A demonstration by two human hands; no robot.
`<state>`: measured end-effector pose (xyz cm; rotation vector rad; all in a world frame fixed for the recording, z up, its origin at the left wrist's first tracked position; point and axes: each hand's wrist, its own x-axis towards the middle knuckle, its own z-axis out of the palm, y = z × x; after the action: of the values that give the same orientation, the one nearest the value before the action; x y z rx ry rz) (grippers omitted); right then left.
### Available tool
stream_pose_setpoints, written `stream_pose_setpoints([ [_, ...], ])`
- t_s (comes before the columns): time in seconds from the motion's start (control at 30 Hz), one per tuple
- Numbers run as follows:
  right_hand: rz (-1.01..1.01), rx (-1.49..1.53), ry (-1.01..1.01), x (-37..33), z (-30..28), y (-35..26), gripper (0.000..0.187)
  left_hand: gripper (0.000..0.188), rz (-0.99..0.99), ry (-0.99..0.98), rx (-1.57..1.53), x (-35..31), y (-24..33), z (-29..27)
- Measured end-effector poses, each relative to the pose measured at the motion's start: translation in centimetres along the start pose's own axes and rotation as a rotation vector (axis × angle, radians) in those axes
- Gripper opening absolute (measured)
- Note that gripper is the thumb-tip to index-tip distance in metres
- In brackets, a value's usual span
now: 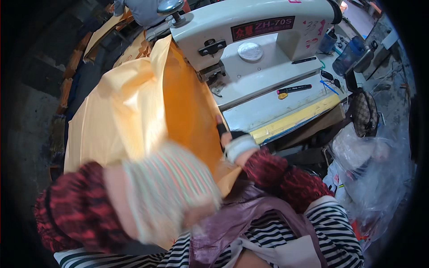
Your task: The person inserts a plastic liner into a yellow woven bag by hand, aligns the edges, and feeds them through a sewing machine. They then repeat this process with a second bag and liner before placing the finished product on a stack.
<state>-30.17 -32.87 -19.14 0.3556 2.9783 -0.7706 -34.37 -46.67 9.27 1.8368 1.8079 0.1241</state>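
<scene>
A large glossy yellow woven-looking plastic sheet [120,107], folded so that a deeper orange side shows, hangs from the sewing machine's head [199,33] down toward my lap. At the sheet's right edge is my right hand [230,140], in a pale glove with dark coverings on the fingers; it pinches that edge just below the machine bed. My left hand [172,190], in a striped knit glove, is in front of the sheet's lower part. Motion smears it and its fingers are hidden, so whether it holds anything does not show.
On the white machine bed lie a round white disc [250,52] and a marker pen [294,89]. A yellow strip [297,118] lines its front edge. Glasses [330,80], a patterned pouch [365,114] and clear plastic bags [371,178] are at right. Another person [145,11] is beyond.
</scene>
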Motion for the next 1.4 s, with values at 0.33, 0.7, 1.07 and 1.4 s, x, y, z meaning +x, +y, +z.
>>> stream_pose_setpoints([
  [0.33,0.039,-0.129,-0.362,6.7,-4.1,-2.4,0.059,0.027,-0.016,0.321,-0.5,4.2,-9.0,29.0],
  [0.7,-0.254,0.632,-0.472,-7.1,-0.2,1.5,0.041,0.019,-0.724,1.181,-0.583,3.6,-9.4,17.9],
  [1.07,-0.291,0.862,-0.386,-9.6,-0.3,2.0,0.033,0.024,-0.646,0.387,-0.006,1.8,-7.3,18.7],
  [1.4,-0.163,1.233,-0.369,-10.9,-0.4,1.1,0.051,0.019,-0.399,0.994,-0.172,6.2,-7.3,21.5],
])
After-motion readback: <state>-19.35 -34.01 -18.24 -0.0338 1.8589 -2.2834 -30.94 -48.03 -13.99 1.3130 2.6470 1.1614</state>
